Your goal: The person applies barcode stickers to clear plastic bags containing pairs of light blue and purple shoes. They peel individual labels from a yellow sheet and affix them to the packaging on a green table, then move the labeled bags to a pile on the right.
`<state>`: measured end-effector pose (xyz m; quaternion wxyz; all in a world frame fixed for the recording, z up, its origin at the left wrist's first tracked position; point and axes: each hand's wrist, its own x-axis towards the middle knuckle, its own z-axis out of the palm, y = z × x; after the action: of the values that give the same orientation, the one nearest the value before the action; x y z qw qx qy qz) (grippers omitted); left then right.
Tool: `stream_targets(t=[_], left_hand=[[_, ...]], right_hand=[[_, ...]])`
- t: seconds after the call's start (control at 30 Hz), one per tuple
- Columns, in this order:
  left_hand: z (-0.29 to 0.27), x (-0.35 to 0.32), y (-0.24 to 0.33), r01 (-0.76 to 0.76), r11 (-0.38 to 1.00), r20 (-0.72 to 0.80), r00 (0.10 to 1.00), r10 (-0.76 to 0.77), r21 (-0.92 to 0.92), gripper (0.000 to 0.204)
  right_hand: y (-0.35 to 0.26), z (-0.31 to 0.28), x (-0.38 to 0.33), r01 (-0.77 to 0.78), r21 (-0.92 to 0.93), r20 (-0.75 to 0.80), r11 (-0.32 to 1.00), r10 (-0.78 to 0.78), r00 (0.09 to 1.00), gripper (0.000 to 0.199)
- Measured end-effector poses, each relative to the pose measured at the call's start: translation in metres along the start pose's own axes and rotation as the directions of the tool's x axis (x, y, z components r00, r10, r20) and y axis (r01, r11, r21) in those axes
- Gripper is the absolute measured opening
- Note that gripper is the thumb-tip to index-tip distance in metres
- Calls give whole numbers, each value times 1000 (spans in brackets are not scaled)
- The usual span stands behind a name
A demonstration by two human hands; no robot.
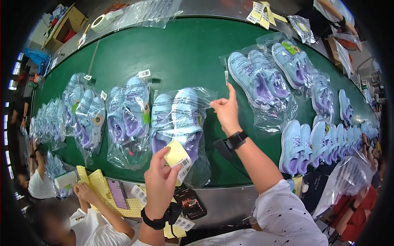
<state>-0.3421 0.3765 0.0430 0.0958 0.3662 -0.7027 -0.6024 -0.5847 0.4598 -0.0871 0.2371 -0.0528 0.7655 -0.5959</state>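
Observation:
My left hand point(160, 180) pinches a yellow sticker sheet with a white barcode label point(177, 158) just above the near edge of the green conveyor belt point(180, 53). My right hand point(225, 108) reaches out over the belt, index finger raised, pinching the upper right corner of a clear plastic bag holding a pair of light blue and purple shoes point(178, 123). Both wrists wear black bands. Another bagged pair point(256, 78) lies just beyond my right hand.
Several more bagged pairs point(127, 115) line the belt to the left, and unbagged shoes point(312, 143) stand in a row at right. A phone point(189, 203) and labels lie on the metal ledge. Another person point(94, 221) holds yellow sheets at lower left. Tape roll point(98, 21) at back.

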Motion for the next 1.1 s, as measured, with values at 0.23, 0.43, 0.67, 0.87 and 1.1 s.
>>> stream_targets(t=[0.23, 0.43, 0.67, 0.87, 1.1], left_hand=[[-4, -1, 0, 110, 994, 36, 993, -109, -30, 47], [8, -4, 0, 44, 996, -20, 999, -45, -72, 45], [21, -1, 5, 49, 996, -46, 998, -53, -76, 46], [14, -13, 14, 144, 985, 44, 989, -141, -90, 50], [21, -29, 25, 120, 971, 78, 991, -106, -209, 39]], right_hand=[[-15, -53, 27, 221, 154, 12, 963, -225, 974, 22], [-28, -33, 30, 138, -19, 168, 990, -133, 977, 11], [-10, -31, 41, 140, -283, 97, 949, -116, 988, 19], [-42, -91, 49, 550, -316, 32, 773, -571, 820, 54], [10, -233, 109, 436, -503, 85, 746, -460, 884, 59]])
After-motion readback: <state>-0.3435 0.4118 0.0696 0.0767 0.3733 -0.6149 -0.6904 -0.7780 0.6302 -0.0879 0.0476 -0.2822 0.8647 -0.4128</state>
